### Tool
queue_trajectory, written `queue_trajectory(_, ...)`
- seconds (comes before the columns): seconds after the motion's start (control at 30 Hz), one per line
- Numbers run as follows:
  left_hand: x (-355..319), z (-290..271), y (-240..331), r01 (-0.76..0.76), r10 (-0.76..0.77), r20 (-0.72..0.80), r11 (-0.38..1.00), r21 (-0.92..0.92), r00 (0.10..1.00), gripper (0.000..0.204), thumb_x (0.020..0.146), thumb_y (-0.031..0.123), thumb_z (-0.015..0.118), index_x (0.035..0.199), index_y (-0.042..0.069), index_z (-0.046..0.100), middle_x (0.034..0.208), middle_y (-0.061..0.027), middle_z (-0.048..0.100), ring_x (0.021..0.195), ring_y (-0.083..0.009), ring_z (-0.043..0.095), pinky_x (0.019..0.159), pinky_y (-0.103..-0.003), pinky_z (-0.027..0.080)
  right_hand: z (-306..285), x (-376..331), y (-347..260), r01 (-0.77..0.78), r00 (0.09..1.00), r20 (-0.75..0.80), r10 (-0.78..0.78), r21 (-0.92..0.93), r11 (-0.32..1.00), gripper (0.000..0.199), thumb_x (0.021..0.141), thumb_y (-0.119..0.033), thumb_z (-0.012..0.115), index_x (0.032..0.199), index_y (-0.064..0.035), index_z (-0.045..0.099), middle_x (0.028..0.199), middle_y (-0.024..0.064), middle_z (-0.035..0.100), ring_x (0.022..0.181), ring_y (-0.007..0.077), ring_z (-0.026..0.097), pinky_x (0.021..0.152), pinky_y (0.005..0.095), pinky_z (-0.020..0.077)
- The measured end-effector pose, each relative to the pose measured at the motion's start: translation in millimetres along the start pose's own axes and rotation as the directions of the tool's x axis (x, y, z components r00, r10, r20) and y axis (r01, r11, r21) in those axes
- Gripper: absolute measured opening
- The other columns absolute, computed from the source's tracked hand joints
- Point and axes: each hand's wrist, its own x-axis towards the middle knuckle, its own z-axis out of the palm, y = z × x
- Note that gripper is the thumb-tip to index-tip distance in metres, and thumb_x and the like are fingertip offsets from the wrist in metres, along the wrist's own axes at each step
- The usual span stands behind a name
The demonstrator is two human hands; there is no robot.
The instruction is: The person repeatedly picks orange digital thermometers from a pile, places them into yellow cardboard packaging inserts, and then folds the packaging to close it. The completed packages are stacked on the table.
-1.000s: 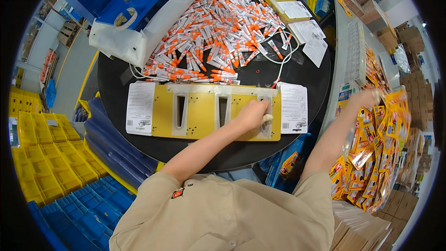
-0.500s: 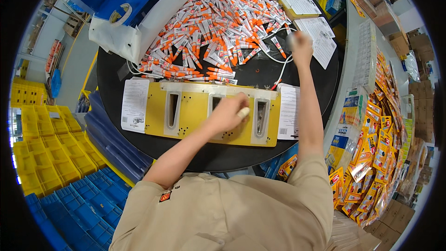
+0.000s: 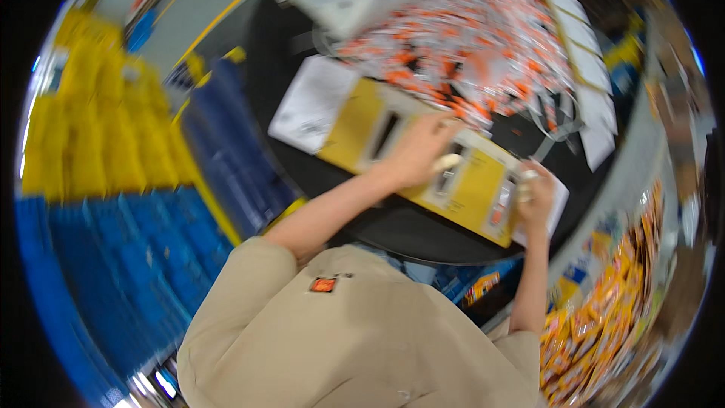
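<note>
A yellow plate with several slots [image 3: 351,132] lies on the round black table, tilted down to the right. Over its middle part rests my left hand [image 3: 419,151], fingers toward the plate's far edge and the thumb, with a pale cover, held apart. At the plate's right end my right hand [image 3: 535,195] is curled, its covered fingertips close to the right slot; blur hides what, if anything, they pinch. An orange-and-white tube [image 3: 498,209] seems to lie in that slot. Beyond the plate spreads a heap of white tubes with orange caps [image 3: 453,23].
Printed sheets lie by the plate's left end [image 3: 313,98] and along the table's right edge [image 3: 596,128]. A white cable [image 3: 559,132] loops near the heap. Yellow bins [image 3: 106,128] and blue crates [image 3: 136,257] stand at left. Orange packages [image 3: 604,317] pile up at right.
My right hand has come back from the far right side of the heap to the plate's right slot. My left hand stays over the plate. The whole view has turned and blurred.
</note>
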Motion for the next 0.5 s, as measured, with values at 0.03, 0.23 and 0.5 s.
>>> queue_trajectory(0.03, -16, -11, -3, -0.045, 0.047, -0.118, 0.999, 0.024, 0.992, 0.047, 0.080, 0.015, 0.066, 0.123, 0.004, 0.050, 0.125, -0.0178, 0.047, 0.109, -0.0354, 0.049, 0.095, -0.042, 0.040, 10, 16, 15, -0.109, 0.992, 0.067, 0.111, -0.038, 0.993, 0.036, 0.080, 0.002, 0.052, 0.111, -0.0098, 0.066, 0.109, 0.0148, 0.064, 0.105, 0.0314, 0.057, 0.093, 0.0393, 0.0428)
queue_trajectory(0.23, -157, -112, -41, 0.453, -0.286, -0.677, 0.888, 0.079, 0.679, 0.019, 0.075, -0.005, 0.059, 0.093, 0.002, 0.057, 0.092, -0.0144, 0.057, 0.084, -0.0308, 0.058, 0.075, -0.033, 0.047, 91, 103, 106, -0.067, 0.968, 0.221, 0.117, -0.221, 0.973, 0.028, 0.087, -0.002, 0.055, 0.115, -0.0029, 0.058, 0.128, 0.0189, 0.050, 0.114, 0.0360, 0.051, 0.096, 0.0402, 0.0422)
queue_trajectory(0.5, -243, -117, -133, 0.811, -0.664, -0.473, 0.408, 0.419, 0.579, 0.037, 0.067, 0.002, 0.069, 0.096, 0.003, 0.047, 0.102, -0.0199, 0.050, 0.098, -0.0404, 0.051, 0.083, -0.048, 0.047, 64, 54, -31, 0.070, 0.992, 0.088, -0.088, 0.195, 0.978, 0.027, 0.081, 0.002, 0.062, 0.108, -0.0018, 0.062, 0.098, 0.0116, 0.065, 0.085, 0.0233, 0.062, 0.077, 0.0335, 0.0496)
